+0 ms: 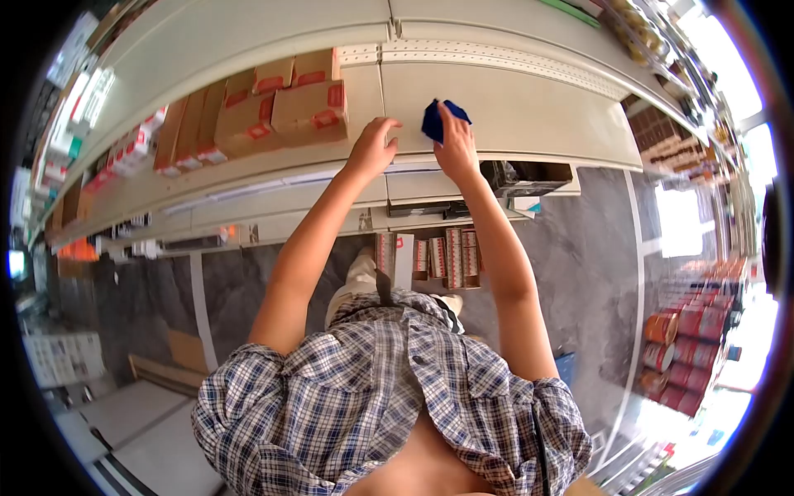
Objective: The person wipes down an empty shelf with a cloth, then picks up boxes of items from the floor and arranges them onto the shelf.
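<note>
Cardboard boxes: Brown cartons (308,116) with red markings stand in a row on the left part of the shelf (538,107), two smaller ones set behind the front boxes; their contents are hidden from view.
Black box: A dark container (529,177) sits below the shelf's front edge, right of the person's right forearm; what it holds is too dark to make out.
Small packs: Red-and-white boxes (453,256) stand close together near the person's feet, beside a taller white box (404,260).
Red tubs: Stacked containers (693,355) fill the far right side, well apart from the hands, their contents unseen.
Blue cloth: The bunched fabric (432,124) lies on the pale shelf, right of the cartons and under the right hand.
Right hand: Reaching over the shelf, the hand (456,150) grasps the cloth, fingers extended over it and close together.
Left hand: Near the shelf's front edge, between cartons and cloth, the hand (374,149) is released, its fingers loosely curled and the thumb apart.
</note>
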`<state>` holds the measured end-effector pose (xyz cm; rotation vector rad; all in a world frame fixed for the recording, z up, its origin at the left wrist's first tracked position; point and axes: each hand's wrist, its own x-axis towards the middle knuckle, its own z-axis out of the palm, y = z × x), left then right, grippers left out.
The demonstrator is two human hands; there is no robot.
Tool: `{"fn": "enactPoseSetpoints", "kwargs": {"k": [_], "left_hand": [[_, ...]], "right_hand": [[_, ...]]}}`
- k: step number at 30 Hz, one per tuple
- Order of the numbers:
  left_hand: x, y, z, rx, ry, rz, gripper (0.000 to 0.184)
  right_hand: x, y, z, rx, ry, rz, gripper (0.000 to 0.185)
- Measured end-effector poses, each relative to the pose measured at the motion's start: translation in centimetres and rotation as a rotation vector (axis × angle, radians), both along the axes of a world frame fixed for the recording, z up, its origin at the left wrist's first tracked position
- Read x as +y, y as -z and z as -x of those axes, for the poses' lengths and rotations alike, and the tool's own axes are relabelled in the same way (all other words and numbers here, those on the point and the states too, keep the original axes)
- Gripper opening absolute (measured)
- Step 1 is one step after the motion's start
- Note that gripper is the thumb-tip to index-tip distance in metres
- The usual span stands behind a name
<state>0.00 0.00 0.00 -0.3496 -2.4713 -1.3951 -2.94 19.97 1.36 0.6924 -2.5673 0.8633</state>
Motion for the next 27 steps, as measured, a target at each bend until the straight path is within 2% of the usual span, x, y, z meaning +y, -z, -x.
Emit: {"fn": "enactPoseSetpoints", "kwargs": {"k": [2, 3, 5, 6, 7, 10, 11, 13, 14, 17, 18, 19, 21, 22, 23, 24, 25, 26, 27], "left_hand": [[0.3, 0.7, -1.6, 0.084, -0.041, 0.181, 0.038], [2.1, 1.1, 0.2, 0.111, -0.084, 0.194, 0.038], [3.6, 2.8, 0.3, 0.232, -0.13, 0.384, 0.038], [3.6, 2.4, -0.3, 0.13, -0.114, 0.416, 0.044], [4.7, 2.1, -0.6, 0.121, -0.129, 0.405, 0.044], [6.2, 2.0, -0.4, 0.078, -0.126, 0.401, 0.049], [6.3, 2.1, 0.1, 0.083, -0.124, 0.41, 0.049], [6.8, 2.3, 0.2, 0.184, -0.039, 0.576, 0.049], [7.0, 2.4, 0.2, 0.158, -0.022, 0.543, 0.042], [7.3, 1.8, -0.2, 0.096, 0.08, 0.516, 0.031], [7.3, 1.6, -0.4, 0.092, 0.094, 0.526, 0.015], [7.3, 2.0, -0.7, 0.094, 0.106, 0.527, 0.015], [6.9, 2.5, -0.8, 0.137, 0.066, 0.449, 0.006], [6.9, 2.7, -0.8, 0.204, 0.037, 0.378, 0.016], [6.8, 2.9, -1.1, 0.2, 0.051, 0.381, 0.016], [6.9, 2.0, -1.8, 0.161, -0.01, 0.462, 0.018], [7.0, 1.2, -2.1, 0.128, -0.076, 0.543, 0.022], [7.1, 1.2, -1.9, 0.137, -0.072, 0.548, 0.022], [7.6, 1.4, -1.8, 0.131, -0.171, 0.579, 0.028]], "right_hand": [[0.0, 1.4, -1.4, -0.029, -0.067, -0.215, 0.066], [1.8, 1.5, 0.3, 0.006, -0.104, -0.204, 0.066], [3.5, 1.1, -0.1, 0.021, -0.047, -0.26, 0.06], [3.4, 1.2, -0.8, 0.129, -0.031, -0.195, 0.045], [4.2, 1.2, -1.0, 0.126, -0.047, -0.206, 0.045], [4.9, 2.1, -1.6, 0.274, -0.2, -0.16, 0.021], [4.9, 2.2, -1.8, 0.279, -0.195, -0.152, 0.021], [5.1, 1.8, -3.0, 0.187, -0.435, -0.165, 0.018], [5.0, 2.0, -3.2, 0.248, -0.425, -0.07, 0.013], [6.1, 1.6, -3.4, 0.209, -0.338, 0.051, 0.011], [6.1, 1.9, -3.0, 0.17, -0.233, 0.134, 0.011], [6.1, 1.9, -2.7, 0.02, -0.112, 0.184, 0.01], [6.2, 3.5, -0.4, -0.092, -0.008, 0.281, 0.015], [5.6, 3.2, 0.3, -0.091, 0.005, 0.29, 0.015], [5.1, 3.0, 0.7, -0.134, 0.061, 0.27, 0.023], [4.6, 2.9, 0.6, -0.177, 0.113, 0.249, 0.031], [4.2, 3.2, 0.5, -0.176, 0.119, 0.255, 0.031], [3.6, 3.7, 0.7, -0.106, 0.109, 0.109, 0.036], [3.1, 3.9, 0.7, -0.037, 0.099, -0.04, 0.041]]}}
